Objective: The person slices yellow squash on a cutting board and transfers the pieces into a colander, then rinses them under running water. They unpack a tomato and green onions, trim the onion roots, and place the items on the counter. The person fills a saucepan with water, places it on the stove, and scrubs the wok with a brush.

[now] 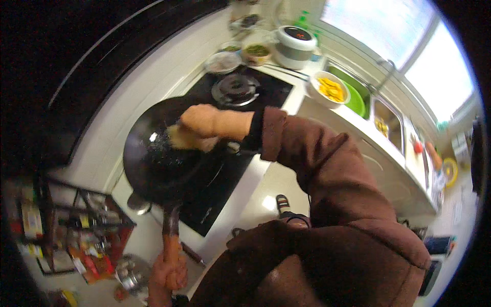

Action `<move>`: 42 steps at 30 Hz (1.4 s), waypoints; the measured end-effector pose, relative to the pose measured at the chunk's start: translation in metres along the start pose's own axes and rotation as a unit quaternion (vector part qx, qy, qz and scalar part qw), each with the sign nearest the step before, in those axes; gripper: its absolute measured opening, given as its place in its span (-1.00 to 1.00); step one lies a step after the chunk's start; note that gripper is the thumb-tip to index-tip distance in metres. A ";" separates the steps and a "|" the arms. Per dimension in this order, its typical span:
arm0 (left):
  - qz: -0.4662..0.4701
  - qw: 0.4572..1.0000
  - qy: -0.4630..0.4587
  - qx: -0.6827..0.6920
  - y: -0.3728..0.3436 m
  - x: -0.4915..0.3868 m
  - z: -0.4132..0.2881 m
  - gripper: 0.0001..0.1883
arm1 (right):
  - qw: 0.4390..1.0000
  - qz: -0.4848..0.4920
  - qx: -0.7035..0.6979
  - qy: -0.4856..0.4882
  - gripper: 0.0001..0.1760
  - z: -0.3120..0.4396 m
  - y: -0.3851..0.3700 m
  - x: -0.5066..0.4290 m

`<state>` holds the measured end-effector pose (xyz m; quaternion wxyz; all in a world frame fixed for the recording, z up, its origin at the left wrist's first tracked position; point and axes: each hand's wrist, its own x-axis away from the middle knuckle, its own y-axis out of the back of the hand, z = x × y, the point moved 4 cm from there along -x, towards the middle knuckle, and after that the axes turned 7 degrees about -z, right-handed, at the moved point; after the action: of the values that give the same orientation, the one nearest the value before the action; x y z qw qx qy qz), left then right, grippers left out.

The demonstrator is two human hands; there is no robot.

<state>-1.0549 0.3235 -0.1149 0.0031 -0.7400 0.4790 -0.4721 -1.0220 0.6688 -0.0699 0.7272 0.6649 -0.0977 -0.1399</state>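
A dark wok (153, 165) tilts over the black cooktop (230, 153), its inside wet with shiny drops. Low in the picture, my left hand (170, 270) is closed around the wok's wooden handle (170, 226). Reaching in from the right, my right hand (205, 122) grips a yellowish pad (178, 138) against the inner wall of the wok. Motion blur hides whether this pad is a sponge or a folded cloth. Beyond the wok, a round burner (236, 90) with a metal ring shows on the cooktop.
A bowl of yellow slices (330, 90) stands beside the sink, which holds a green basin (355, 99). Behind the cooktop are a rice cooker (295, 48) and several bowls. A ladle (139, 203) and a condiment rack (84, 226) lie left. A knife (425, 169) rests far right.
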 end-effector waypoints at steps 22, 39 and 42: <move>0.208 0.975 0.014 -0.073 -0.429 -0.136 0.043 -0.52 | 0.499 -0.609 -0.389 -0.479 -0.57 -0.410 -0.042 0.636; 0.100 0.835 -0.212 -0.497 -0.637 -0.300 0.072 -0.66 | 0.309 -0.692 -0.349 -0.551 -0.60 -0.384 -0.115 0.776; 0.090 0.809 -0.246 -0.527 -0.644 -0.305 0.075 -0.66 | 0.309 -0.700 -0.340 -0.546 -0.60 -0.385 -0.114 0.776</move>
<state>-0.5768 0.8551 -0.0746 -0.2270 -0.6732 0.7018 0.0530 -0.1731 0.7634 -0.2543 0.3000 -0.0499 0.0856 -0.9488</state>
